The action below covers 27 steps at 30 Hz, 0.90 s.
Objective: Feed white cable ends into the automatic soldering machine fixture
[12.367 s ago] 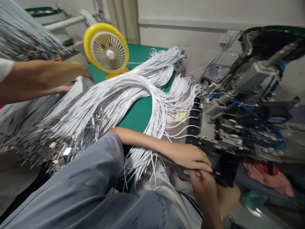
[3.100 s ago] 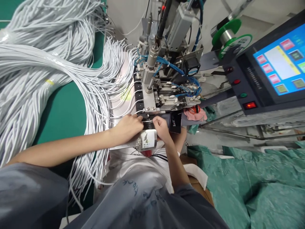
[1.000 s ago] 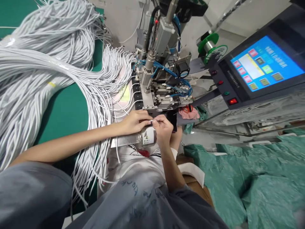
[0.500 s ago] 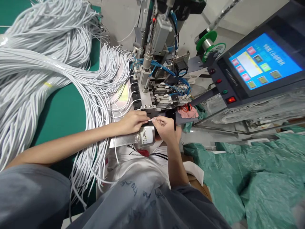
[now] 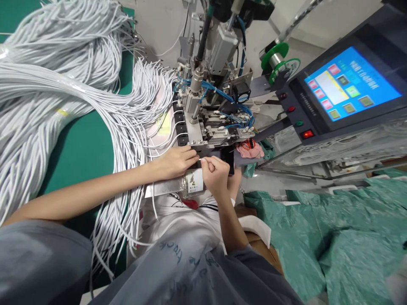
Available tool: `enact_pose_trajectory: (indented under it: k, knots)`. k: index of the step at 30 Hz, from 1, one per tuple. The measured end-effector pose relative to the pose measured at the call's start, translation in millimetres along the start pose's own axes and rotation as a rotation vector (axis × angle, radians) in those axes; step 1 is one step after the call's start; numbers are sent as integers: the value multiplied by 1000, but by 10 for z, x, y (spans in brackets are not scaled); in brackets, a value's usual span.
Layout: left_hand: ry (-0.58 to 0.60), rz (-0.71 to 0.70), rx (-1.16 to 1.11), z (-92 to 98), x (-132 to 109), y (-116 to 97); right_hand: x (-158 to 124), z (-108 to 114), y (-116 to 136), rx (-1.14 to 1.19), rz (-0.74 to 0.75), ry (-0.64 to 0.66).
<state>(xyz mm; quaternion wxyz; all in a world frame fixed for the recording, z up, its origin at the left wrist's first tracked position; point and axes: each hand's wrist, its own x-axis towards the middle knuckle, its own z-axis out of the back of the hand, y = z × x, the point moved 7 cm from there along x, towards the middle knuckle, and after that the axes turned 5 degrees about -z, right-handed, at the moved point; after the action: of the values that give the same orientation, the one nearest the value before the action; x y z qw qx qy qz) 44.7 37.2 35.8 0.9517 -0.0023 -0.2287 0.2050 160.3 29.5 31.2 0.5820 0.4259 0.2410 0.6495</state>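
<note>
My left hand [image 5: 178, 162] is closed around a white cable, whose tip shows just past my fingertips. My right hand [image 5: 216, 171] pinches at that same tip, its fingers curled tight. Both hands meet in front of the bench machine [image 5: 195, 127], above a metal block with a white label [image 5: 195, 181]. Several white cables [image 5: 168, 142] run into the black slots on the machine's left side. A large fan of white cables [image 5: 124, 140] spreads out beside my left forearm.
A thick heap of white cables [image 5: 70, 42] covers the green table [image 5: 85, 144] at left. To the right stand a control panel with a lit blue screen [image 5: 352, 84] and a green spool [image 5: 276, 59]. A pink cloth [image 5: 249, 148] and green sheeting [image 5: 356, 237] lie at right.
My right hand has shifted slightly left and its fingers have curled in more. The machine's upper cylinder has tilted or moved a little to the right. My left hand stays nearly in place.
</note>
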Motion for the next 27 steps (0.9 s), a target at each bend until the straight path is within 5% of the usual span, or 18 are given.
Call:
enact_pose_trajectory:
  k: [3, 10, 17, 27]
  knots:
    - [25, -9, 65, -7, 3, 11, 38, -23, 4, 29, 18, 74]
    - [2, 163, -199, -104, -30, 74, -47, -121, -229, 149, -118, -150]
    - [315, 220, -30, -306, -67, 110, -25, -223, -802, 315, -340, 14]
    - [376, 241, -42, -364, -96, 125, 21, -418, -964, 450, -453, 138]
